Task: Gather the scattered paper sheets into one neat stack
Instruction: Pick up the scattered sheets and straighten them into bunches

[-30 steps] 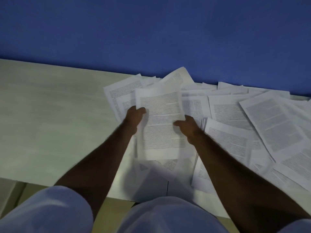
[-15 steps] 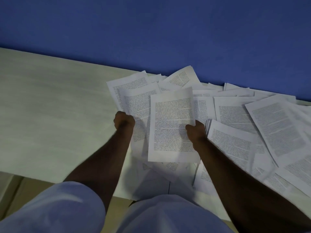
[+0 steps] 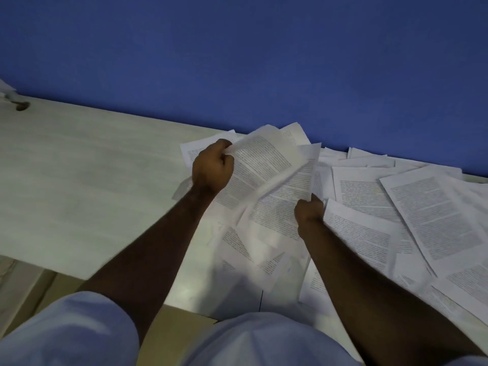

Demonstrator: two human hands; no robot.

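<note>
Several printed white sheets lie scattered and overlapping across the right half of a pale table (image 3: pixel 79 180). My left hand (image 3: pixel 212 167) is closed on the top left edge of a printed sheet (image 3: pixel 261 165), which is lifted and tilted off the pile. My right hand (image 3: pixel 309 211) pinches the lower right edge of another lifted sheet (image 3: pixel 280 210) that lies partly under the first one. More scattered sheets (image 3: pixel 427 215) spread out to the right, flat on the table. Other sheets below the lifted ones are partly hidden.
A blue wall (image 3: pixel 237 62) rises straight behind the table's far edge. The table's left half shows bare pale wood, with a small dark hole (image 3: pixel 22 106) at the far left. The near table edge (image 3: pixel 52 270) runs just above my white sleeves.
My left hand rose and moved right, lifting a sheet off the pile. My right hand holds its sheet higher and more tilted. The camera view shifted left.
</note>
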